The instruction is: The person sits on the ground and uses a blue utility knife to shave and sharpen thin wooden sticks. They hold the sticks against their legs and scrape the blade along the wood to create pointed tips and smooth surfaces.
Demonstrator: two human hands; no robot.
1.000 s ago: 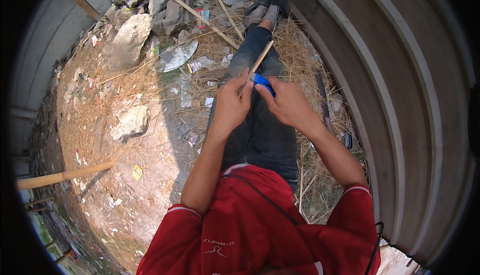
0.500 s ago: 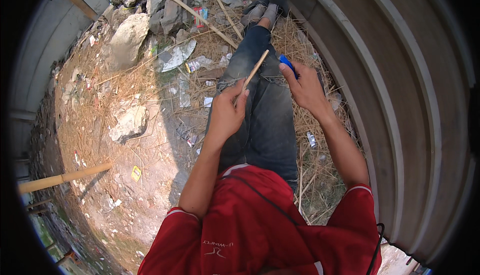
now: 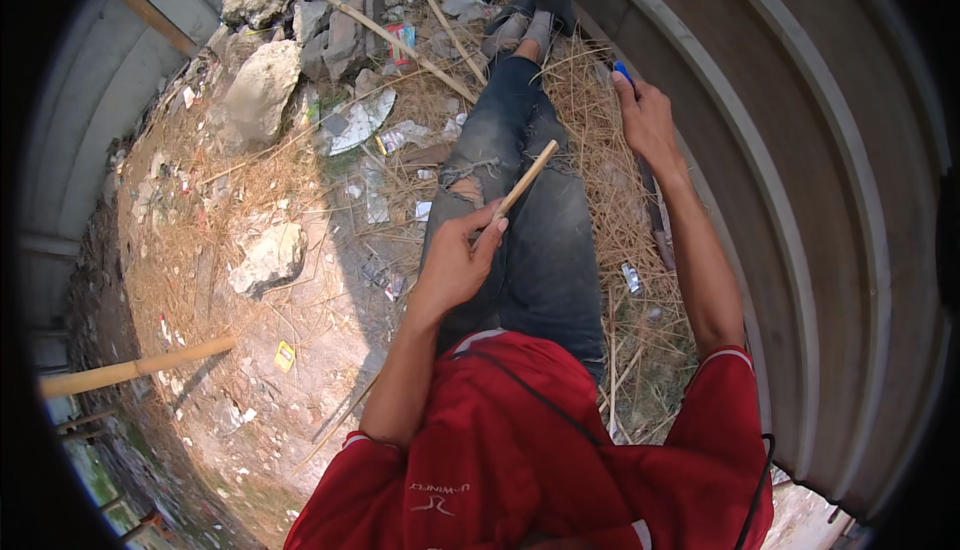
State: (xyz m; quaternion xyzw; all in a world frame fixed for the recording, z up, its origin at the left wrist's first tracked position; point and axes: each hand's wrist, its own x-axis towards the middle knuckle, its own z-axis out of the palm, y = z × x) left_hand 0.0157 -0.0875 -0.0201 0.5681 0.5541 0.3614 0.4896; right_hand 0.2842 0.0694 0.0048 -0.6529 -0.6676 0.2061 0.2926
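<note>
My left hand (image 3: 457, 262) is closed around the lower end of a short, pale bamboo stick (image 3: 527, 178). The stick slants up and to the right over my outstretched legs in dark torn jeans (image 3: 545, 240). Out to the right, close to the corrugated wall, my right hand (image 3: 652, 132) grips a small blue tool (image 3: 622, 72). Only the tool's end shows past the thumb and fingers, so its kind is unclear. The two hands are well apart, and the tool does not touch the stick.
Ribbed metal sheeting (image 3: 760, 170) rises close on my right. Dry straw (image 3: 590, 100) and litter cover the ground. A dark pole-like thing (image 3: 657, 215) lies beside my right forearm. Large rocks (image 3: 262, 90) and long bamboo poles (image 3: 385, 35) lie ahead left; another pole (image 3: 140, 362) juts in from the left.
My right hand has moved outward to the right and forward with the blue tool, away from the stick. The left hand's stick has tipped lower and to the right.
</note>
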